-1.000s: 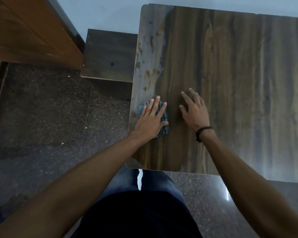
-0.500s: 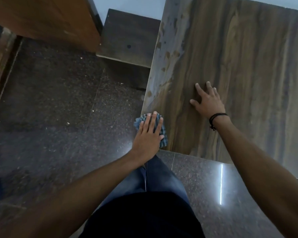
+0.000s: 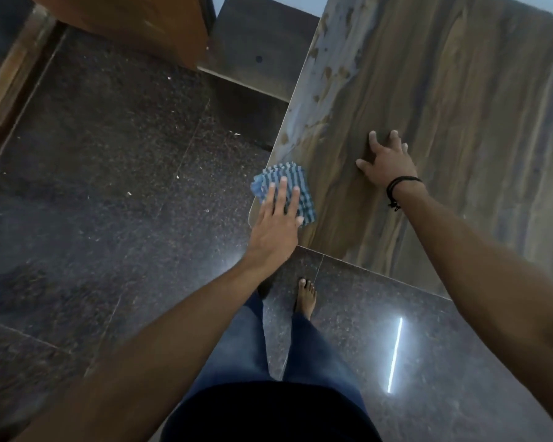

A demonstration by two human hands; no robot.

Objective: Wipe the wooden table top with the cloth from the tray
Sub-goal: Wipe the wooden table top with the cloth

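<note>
Cloth (image 3: 296, 183) slid to table (image 3: 444, 90) corner under left hand (image 3: 276, 224); bench (image 3: 259, 43) beyond.

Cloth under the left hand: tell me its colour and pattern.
The cloth is striped blue and pale white, clearest in the head view.

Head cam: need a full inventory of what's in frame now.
table top: 1, brown wood grain, upper right
smear: 1, pale grey-blue, along the table's left edge
cloth: 1, blue-white striped, table's near-left corner, overhanging the edge
low board: 1, dark brown, beyond the table's left edge
wooden panel: 1, orange-brown, top left
floor: 1, dark speckled tiles, left and bottom
wristband: 1, black, right wrist
foot: 1, bare, floor by the table's near edge
left hand: 1, flat on the cloth
right hand: 1, fingers spread on the table top
</note>
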